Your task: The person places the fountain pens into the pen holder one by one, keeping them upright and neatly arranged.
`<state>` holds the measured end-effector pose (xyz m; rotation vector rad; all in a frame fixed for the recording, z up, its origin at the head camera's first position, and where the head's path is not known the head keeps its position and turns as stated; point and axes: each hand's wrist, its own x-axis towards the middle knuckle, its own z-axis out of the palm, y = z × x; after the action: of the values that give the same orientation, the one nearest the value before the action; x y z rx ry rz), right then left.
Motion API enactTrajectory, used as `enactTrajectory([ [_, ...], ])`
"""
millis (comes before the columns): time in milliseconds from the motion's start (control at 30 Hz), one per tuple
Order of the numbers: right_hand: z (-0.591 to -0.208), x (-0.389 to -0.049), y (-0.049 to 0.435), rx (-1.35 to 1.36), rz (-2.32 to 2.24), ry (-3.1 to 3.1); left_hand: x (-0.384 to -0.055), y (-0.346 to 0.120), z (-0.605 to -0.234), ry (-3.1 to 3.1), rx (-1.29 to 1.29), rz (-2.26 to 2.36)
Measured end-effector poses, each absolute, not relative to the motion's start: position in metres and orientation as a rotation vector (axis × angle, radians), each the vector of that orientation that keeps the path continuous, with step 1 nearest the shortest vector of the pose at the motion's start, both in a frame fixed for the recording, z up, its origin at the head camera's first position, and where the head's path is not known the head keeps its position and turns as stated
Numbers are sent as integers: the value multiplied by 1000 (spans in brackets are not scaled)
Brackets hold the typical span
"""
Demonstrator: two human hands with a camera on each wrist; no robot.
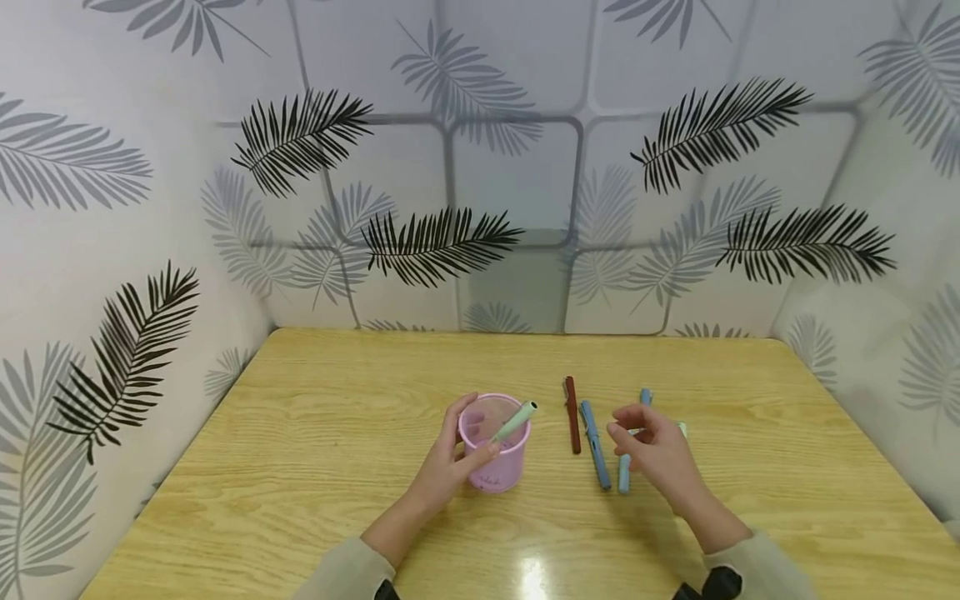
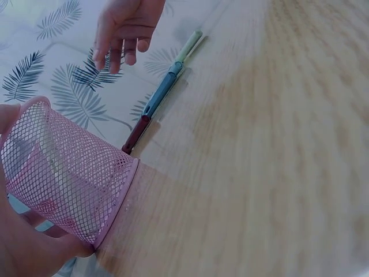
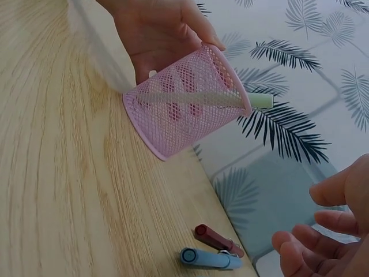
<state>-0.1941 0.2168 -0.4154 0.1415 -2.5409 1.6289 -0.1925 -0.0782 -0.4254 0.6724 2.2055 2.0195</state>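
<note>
My left hand (image 1: 447, 468) grips a pink mesh pen cup (image 1: 497, 477) around its side, thumb near the rim. One light green pen (image 1: 517, 421) leans inside the cup, its end poking out over the rim. To the right, my right hand (image 1: 660, 454) hovers over the pens with loosely bent fingers, holding nothing, as the right wrist view also shows. Just left of it lie a dark red pen (image 1: 572, 417) and a blue pen (image 1: 596, 446). Beneath it is a lighter blue pen (image 1: 624, 475), partly covered, and another light green pen (image 1: 682, 429), mostly hidden.
The pens lie on a wooden table (image 1: 337, 417) to the right of the cup. Behind the table and along both sides stand pale walls (image 1: 517, 183) with a leaf pattern.
</note>
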Motion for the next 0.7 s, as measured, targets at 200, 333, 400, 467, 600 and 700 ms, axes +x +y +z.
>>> enactTrajectory([
  [200, -416, -191, 229, 85, 1580, -2572, -193, -78, -426, 2209, 671, 2028],
  [333, -414, -190, 237, 70, 1543, -2589, -193, -78, -426, 2205, 672, 2035],
  [400, -412, -190, 240, 68, 1515, -2596, -193, -78, -426, 2204, 674, 2036],
  [467, -412, -190, 243, 67, 1483, -2601, -193, -78, -426, 2208, 676, 2035],
  [600, -412, -190, 249, 50, 1398, -2616, -193, -78, -425, 2212, 678, 2030],
  [700, -415, -191, 254, 32, 1331, -2634, -193, -78, -426, 2210, 677, 2030],
])
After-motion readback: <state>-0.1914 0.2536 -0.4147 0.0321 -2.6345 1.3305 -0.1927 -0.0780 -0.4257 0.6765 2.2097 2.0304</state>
